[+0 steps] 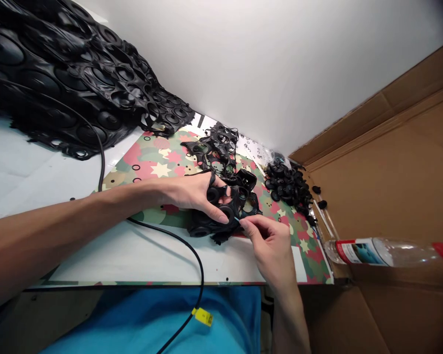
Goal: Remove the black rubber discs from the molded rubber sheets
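Note:
My left hand (201,195) is closed on a sheet of black molded rubber (239,199) with round cup shapes and torn-out holes. Its thumb lies across one round part, and some fingertips show through a hole. At the near right side of the sheet, my right hand (271,241) pinches a thin, pale stick (237,219). The stick's tip meets the rubber beside my left thumb; whether it goes into the material I cannot tell. Just behind lies a holed rubber scrap (219,147).
Large black rubber sheets (70,73) are heaped at the back left. Small round black pieces (288,187) pile up at right, near a clear bottle (391,252) and a cardboard wall (391,147). A black cable (192,250) crosses the patterned table cover (158,164).

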The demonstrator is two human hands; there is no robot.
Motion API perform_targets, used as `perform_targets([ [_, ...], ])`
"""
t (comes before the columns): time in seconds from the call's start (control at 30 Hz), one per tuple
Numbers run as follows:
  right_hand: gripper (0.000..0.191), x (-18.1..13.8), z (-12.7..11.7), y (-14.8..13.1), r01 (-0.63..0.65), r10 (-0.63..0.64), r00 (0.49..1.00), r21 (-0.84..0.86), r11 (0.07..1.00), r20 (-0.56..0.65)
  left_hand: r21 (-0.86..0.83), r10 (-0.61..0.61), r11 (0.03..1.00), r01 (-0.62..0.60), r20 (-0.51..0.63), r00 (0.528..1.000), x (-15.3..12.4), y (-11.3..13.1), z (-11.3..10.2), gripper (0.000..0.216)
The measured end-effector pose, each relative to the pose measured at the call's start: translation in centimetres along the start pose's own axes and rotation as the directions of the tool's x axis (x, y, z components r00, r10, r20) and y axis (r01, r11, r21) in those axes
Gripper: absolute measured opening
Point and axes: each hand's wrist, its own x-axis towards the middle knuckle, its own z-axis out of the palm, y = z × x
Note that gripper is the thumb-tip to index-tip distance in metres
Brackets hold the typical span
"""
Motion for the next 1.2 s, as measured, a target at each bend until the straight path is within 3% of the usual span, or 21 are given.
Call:
perform_targets([
  [0.13, 0.026, -0.1, 0.8, -0.1, -0.011, -0.025, 0.991, -0.263, 0.965, -0.133, 0.077, 0.029, 0.997, -0.025, -0.054, 0.998, 0.1, 0.0, 0.1, 0.048],
  [0.27, 0.025, -0.3, 1.8, -0.5, 0.034, -0.154, 0.967, -0.495, 0.868, -0.204, 0.062, 0.024, 0.998, -0.019, -0.079, 0.997, 0.1, 0.0, 0.2, 0.045],
  [0.4, 0.027, 0.0, 2.8, -0.7, 0.09, -0.256, 0.944, -0.585, 0.806, -0.209, -0.041, 0.013, 0.999, -0.014, -0.012, 1.0, 0.0, 0.1, 0.3, 0.043],
  [0.53, 0.027, 0.8, 3.3, -0.5, 0.097, -0.27, 0.941, -0.603, 0.792, -0.202, -0.138, -0.008, 0.99, 0.011, 0.018, 1.0, -0.1, 0.2, 0.7, 0.043],
  [0.8, 0.029, 2.0, 2.7, -0.6, 0.056, -0.256, 0.923, -0.558, 0.828, -0.286, -0.306, -0.054, 0.951, 0.045, -0.019, 0.998, 0.2, -0.1, 0.7, 0.055],
  [0.93, 0.029, 2.1, 2.5, -1.2, 0.047, -0.195, 0.947, -0.489, 0.871, -0.256, -0.352, -0.09, 0.93, 0.102, 0.05, 0.995, 0.1, 0.0, 0.8, 0.059],
  [1.07, 0.03, 1.8, 1.1, -1.0, 0.039, -0.063, 0.99, -0.195, 0.98, -0.123, -0.289, -0.101, 0.954, 0.08, -0.057, 0.993, 0.0, 0.1, 0.9, 0.055],
  [1.2, 0.036, 1.3, -1.1, 0.1, 0.045, -0.047, 0.999, 0.098, 0.994, 0.025, -0.276, -0.114, 0.958, 0.075, -0.129, 0.985, 0.0, 0.0, 0.9, 0.053],
])
